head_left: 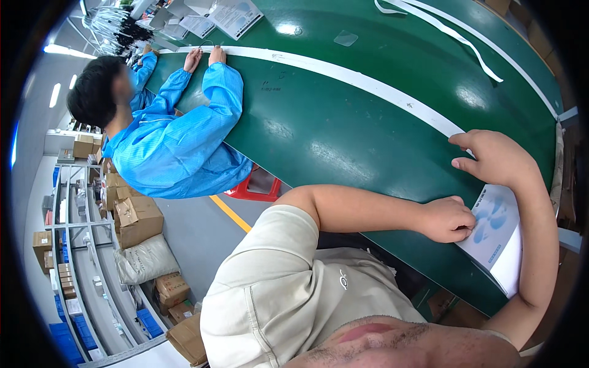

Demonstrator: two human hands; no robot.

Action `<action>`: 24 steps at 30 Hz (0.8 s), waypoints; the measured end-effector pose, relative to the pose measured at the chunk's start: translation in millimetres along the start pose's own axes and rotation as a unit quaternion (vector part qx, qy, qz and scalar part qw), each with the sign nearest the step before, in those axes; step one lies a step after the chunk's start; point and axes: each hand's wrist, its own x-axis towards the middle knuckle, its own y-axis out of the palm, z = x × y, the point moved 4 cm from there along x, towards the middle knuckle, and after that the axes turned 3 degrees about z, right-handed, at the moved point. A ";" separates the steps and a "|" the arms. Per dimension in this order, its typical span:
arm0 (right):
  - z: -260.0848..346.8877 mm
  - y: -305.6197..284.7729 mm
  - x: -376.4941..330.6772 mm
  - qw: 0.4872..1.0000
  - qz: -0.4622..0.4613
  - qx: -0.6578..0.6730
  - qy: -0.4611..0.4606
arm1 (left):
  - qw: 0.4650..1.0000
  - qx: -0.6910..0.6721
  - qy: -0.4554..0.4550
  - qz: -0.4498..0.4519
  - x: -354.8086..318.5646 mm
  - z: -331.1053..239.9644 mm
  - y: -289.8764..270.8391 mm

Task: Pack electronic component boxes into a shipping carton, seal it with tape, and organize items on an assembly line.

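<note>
At the right end of the green table, a stack of white printed sheets or thin booklets (496, 224) lies near the front edge, with a blue pattern on top. My left hand (449, 219) is closed at the stack's left edge, fingers curled against it; its fingertips are partly hidden. Beyond the stack, my right hand (504, 158) hovers over or rests on the end of a long white strip (368, 84) that runs along the table. Its thumb and index finger are apart, and nothing shows between them. My right forearm curves around the stack's right side.
On the left, a person in a blue smock (178, 147) works at the same green table (294, 122). A loose white band (460, 38) and a small clear piece (345, 38) lie farther back. Nearby are a red stool (254, 187), cartons (140, 218) and shelving (76, 245).
</note>
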 end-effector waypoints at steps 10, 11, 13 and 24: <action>0.3 -2.4 1.4 1.000 0.012 -0.004 0.016 | 1.000 -0.007 -0.015 -0.004 1.6 -0.7 -3.3; -0.5 -1.0 1.7 1.000 0.011 -0.001 0.010 | 1.000 -0.002 -0.020 0.002 2.7 0.0 -3.6; -2.1 0.9 1.7 1.000 0.007 0.004 -0.003 | 1.000 -0.008 -0.015 -0.002 2.1 -1.6 -3.9; 0.3 0.5 0.9 1.000 0.006 -0.006 0.001 | 1.000 -0.001 -0.021 0.004 -1.0 -4.4 -2.3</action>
